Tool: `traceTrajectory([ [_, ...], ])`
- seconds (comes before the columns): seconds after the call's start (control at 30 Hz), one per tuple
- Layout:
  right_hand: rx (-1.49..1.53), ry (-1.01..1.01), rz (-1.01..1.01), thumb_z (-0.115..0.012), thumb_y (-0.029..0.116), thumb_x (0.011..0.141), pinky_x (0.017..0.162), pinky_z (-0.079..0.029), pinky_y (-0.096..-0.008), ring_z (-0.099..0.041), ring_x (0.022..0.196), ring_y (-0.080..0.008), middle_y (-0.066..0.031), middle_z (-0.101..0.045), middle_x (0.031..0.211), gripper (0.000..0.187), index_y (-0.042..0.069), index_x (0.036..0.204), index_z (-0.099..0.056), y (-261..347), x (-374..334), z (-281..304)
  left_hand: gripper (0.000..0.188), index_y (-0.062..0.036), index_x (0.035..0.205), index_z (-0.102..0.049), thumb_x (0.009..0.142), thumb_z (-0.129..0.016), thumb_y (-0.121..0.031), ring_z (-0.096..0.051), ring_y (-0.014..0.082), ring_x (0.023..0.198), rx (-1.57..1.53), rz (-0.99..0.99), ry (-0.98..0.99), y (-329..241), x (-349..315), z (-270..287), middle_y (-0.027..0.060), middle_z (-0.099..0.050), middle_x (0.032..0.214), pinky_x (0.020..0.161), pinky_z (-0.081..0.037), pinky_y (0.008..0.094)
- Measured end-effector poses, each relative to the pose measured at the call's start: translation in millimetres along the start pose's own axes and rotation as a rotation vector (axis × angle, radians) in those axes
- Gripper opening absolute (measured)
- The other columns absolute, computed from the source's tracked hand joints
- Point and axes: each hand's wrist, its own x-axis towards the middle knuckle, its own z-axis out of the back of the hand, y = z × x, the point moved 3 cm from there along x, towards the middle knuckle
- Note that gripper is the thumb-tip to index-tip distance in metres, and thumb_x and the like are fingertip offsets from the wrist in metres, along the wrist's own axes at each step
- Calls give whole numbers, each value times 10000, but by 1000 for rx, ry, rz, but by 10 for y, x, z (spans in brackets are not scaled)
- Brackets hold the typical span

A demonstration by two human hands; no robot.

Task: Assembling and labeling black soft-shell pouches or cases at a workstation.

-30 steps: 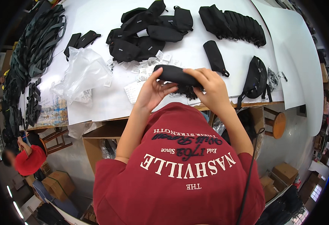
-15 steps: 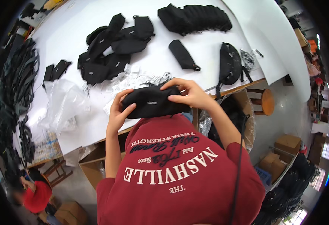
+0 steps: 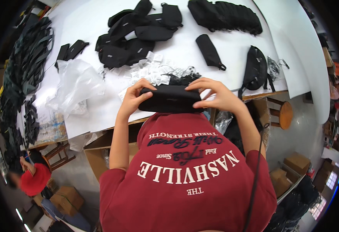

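Observation:
A black fabric pouch [image 3: 171,101] is held level between my two hands, close to my shirt and over the table's near edge. My left hand [image 3: 135,97] pinches its left end, thumb on the near face and fingers at the top edge. At the other end my right hand [image 3: 217,94] grips it in the same way, fingers curled over the top. Just beyond the pouch lie scattered white tags [image 3: 150,69] and a tangle of black cords [image 3: 183,75]. A heap of black pouches [image 3: 127,48] sits farther back on the white table [image 3: 185,46].
A black cylindrical pouch [image 3: 210,51] and a black waist bag [image 3: 255,69] lie to the right. Behind them is a row of black pouches [image 3: 225,16]. Clear plastic bags [image 3: 78,83] and black straps [image 3: 28,58] are on the left. A person in red [image 3: 36,179] is at lower left.
The view has shifted, so the table's things appear farther right and higher. The pouch has tilted, its small front mark now fainter. Both hands keep their hold on its ends.

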Motion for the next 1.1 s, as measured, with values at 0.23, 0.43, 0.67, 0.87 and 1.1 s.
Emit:
traceTrajectory([
  [0.23, -149, -9, 87, -653, 150, 832, 720, -539, -280, -632, 895, -189, -82, -629, 1073, 223, 142, 1048, -707, -141, 41, -93, 133, 11, 869, -673, 751, -663, -51, -531, 168, 920, 170, -4, -136, 100, -159, 108, 71, -564, 1011, 803, -403, 264],
  [0.43, -297, -87, 74, -653, 158, 823, 696, -540, -270, -647, 799, -195, -77, -633, 1047, 212, 151, 1026, -715, -31, -53, -114, 206, -35, 943, -677, 760, -683, -129, -547, 239, 1022, 732, -205, -209, -280, 16, -135, 73, -573, 1175, 921, -382, 354],
  [0.67, -316, -237, 262, -647, 181, 822, 652, -527, -283, -646, 756, -190, -60, -647, 1041, 174, 104, 961, -718, 75, 55, -270, 182, -81, 904, -680, 735, -714, -138, -573, 215, 825, 962, -472, -32, -527, 114, -626, 33, -634, 820, 811, -411, 355],
  [0.87, -341, -196, 271, -648, 187, 822, 659, -520, -278, -647, 748, -185, -41, -662, 995, 168, 96, 943, -720, 143, -7, -305, 145, -80, 844, -687, 705, -726, -94, -556, 200, 694, 941, -530, -59, -544, 46, -535, 18, -618, 711, 699, -418, 323],
  [1.1, -189, -123, 224, -649, 114, 819, 671, -523, -287, -654, 802, -188, -71, -663, 1021, 174, 85, 978, -715, 141, -85, -159, 177, -102, 846, -692, 676, -741, -86, -548, 198, 696, 940, -454, -59, -554, -39, -378, 13, -632, 727, 676, -404, 317],
])
